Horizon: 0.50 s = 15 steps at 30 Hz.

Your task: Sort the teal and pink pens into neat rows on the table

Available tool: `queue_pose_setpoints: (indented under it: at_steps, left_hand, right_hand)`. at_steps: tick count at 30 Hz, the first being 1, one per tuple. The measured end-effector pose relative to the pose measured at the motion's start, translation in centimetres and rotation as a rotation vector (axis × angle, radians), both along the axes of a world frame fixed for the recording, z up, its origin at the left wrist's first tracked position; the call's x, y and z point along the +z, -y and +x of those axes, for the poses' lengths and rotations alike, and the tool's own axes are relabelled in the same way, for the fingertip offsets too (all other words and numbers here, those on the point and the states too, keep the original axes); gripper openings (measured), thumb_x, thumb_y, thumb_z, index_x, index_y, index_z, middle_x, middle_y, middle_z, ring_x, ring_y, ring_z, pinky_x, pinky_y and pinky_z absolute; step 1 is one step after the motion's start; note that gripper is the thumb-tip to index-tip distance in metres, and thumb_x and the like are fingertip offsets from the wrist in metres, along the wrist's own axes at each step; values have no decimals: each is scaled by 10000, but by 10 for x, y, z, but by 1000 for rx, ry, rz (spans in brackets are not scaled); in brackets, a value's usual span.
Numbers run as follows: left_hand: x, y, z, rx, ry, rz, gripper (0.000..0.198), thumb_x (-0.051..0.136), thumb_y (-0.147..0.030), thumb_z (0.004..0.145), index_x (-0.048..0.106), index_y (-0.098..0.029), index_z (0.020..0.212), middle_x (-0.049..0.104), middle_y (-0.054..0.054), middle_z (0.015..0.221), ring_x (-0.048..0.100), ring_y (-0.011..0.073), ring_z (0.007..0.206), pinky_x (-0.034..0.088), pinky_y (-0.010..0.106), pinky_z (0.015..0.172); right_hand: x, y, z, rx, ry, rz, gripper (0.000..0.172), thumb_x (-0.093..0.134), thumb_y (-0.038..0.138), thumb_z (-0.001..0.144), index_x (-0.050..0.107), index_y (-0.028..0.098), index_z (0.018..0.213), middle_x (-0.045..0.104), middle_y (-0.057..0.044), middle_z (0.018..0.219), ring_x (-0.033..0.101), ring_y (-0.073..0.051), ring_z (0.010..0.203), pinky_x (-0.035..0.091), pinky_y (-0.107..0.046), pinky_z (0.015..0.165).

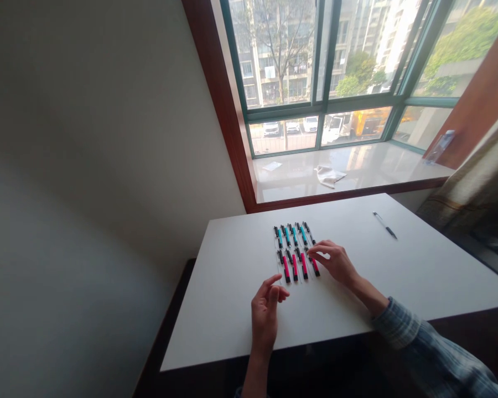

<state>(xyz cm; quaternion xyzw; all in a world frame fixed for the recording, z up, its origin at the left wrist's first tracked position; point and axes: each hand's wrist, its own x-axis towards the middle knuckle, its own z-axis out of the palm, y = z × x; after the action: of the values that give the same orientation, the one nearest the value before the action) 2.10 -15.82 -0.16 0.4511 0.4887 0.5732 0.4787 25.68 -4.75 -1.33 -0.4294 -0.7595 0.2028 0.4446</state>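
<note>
Two rows of taken-apart pens lie on the white table. The far row has turquoise barrels (294, 236), and the near row has pink barrels (295, 267). Black pen parts and thin, clear-looking pieces lie between them. My right hand (336, 262) is at the right end of the near row. Its thumb and index finger come together at a small black pen part (306, 251), partly hidden by the fingertips. My left hand (268, 307) hovers just in front of the near row's left end, fingers loosely bent and apart, holding nothing.
A whole pen (385, 225) with a dark grip lies apart on the right of the white table (228, 276). Behind the table, a crumpled white cloth (330, 176) and a flat white piece (273, 166) lie on the window sill. A wall (149, 138) borders the left.
</note>
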Motion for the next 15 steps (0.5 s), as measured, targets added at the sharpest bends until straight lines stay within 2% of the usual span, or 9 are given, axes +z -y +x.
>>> queue_pose_setpoints:
  at_steps: [5,15]
  left_hand:
    - [-2,-1,0,-7,0,11,430,635,-528,930,728,-157,1125,695,56,771,579,174,733,485,293,756]
    - [0,0,0,-10,3,4,411,624,-514,941,724,-149,1100,687,53,773,582,176,741,478,295,758]
  right_hand:
    - [-15,-2,-3,-2,63,23,128,679,306,942,805,286,940,759,-59,908,671,-245,864,569,-380,778]
    - [-21,-4,0,10,95,-5,165,650,319,959,811,286,976,758,-65,927,660,-244,858,575,-379,762]
